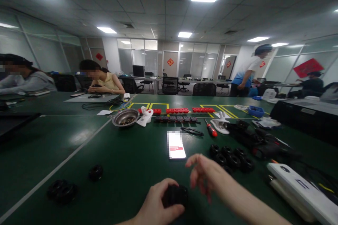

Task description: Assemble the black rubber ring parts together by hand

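Note:
My left hand (160, 202) is wrapped round a black wheel-like part (179, 195) low over the near part of the table, its thumb and fingers hiding much of it. Just to the right of it, my right hand (202, 175) is raised with bent fingers apart, holding nothing. Beyond that hand several black wheels (233, 161) sit in a cluster. On the left lie a single black wheel (95, 172) and a small group of wheels (63, 191). A lit phone (176, 146) rests flat in front of my hands.
Farther back are a metal bowl (125, 118) with small pieces, red trays (177, 110), a black strip of parts (176, 119), black-framed glasses (192, 131) and a red-handled screwdriver (212, 130). A white device (301, 184) lies at right. People sit or stand beyond.

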A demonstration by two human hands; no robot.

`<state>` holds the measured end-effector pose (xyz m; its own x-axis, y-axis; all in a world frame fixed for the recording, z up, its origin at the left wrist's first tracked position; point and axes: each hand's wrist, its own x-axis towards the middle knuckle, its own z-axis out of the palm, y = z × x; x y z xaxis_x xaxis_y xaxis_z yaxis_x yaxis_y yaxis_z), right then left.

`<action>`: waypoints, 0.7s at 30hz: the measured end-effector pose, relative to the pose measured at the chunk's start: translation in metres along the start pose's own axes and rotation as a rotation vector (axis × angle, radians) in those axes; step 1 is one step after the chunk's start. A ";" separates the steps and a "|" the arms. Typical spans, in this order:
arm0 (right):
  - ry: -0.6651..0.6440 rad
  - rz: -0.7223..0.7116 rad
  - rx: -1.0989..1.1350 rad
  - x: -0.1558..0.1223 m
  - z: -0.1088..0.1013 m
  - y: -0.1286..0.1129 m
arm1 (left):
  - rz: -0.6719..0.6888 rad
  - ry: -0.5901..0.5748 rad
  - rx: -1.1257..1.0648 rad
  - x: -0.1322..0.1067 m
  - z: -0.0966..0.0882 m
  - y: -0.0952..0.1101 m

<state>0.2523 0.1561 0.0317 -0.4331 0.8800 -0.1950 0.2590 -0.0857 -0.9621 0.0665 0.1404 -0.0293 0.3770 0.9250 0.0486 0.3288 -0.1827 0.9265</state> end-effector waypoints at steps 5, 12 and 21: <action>-0.103 0.016 -0.019 0.011 0.022 0.046 | -0.040 -0.020 0.196 0.003 -0.002 0.000; 0.011 -0.336 -0.425 0.000 0.016 0.042 | 0.015 -0.143 -0.136 0.011 0.003 -0.017; 0.129 -0.390 -0.292 0.002 0.013 0.056 | -0.041 -0.110 -0.449 0.006 0.013 -0.021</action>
<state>0.2540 0.1472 -0.0250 -0.4402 0.8726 0.2116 0.3382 0.3795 -0.8612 0.0733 0.1449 -0.0533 0.4695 0.8829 -0.0088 -0.0533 0.0383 0.9978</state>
